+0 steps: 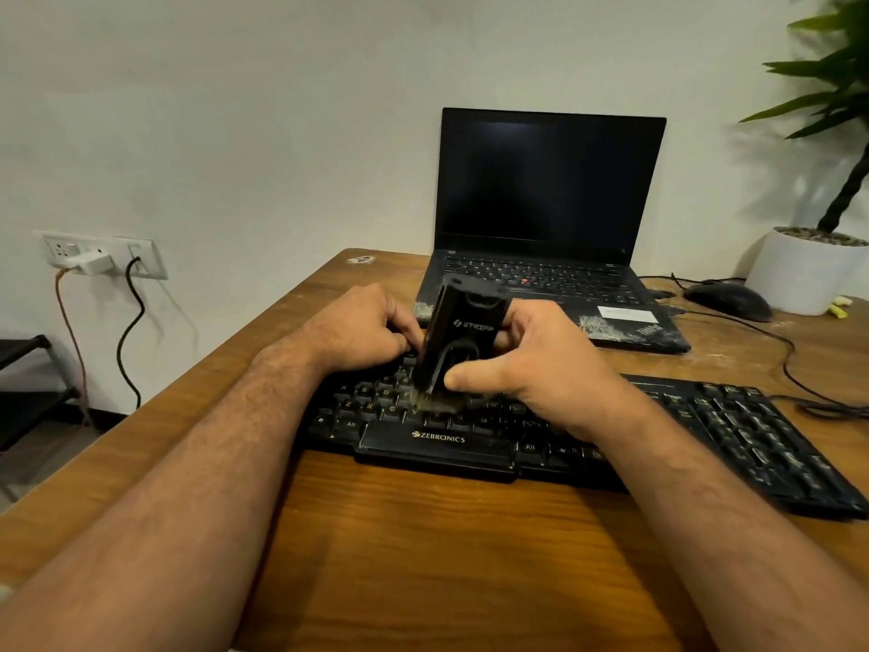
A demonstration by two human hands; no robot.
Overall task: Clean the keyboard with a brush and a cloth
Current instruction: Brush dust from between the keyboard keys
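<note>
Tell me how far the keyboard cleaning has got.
Done: nothing shows as finished. In hand: the right hand holds the brush upright, bristles down on the keyboard left of its middle; the left hand rests at its far edge. Left: remaining keys, then wiping; no cloth is in view.

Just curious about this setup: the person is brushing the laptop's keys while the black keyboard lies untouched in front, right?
Not quite. The head view shows the brush, gripped by the right hand, with its bristles on the keyboard; the left hand rests there too. The laptop behind is untouched.

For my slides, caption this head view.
Right hand sweeps a brush across the keyboard; left hand steadies it.
</note>
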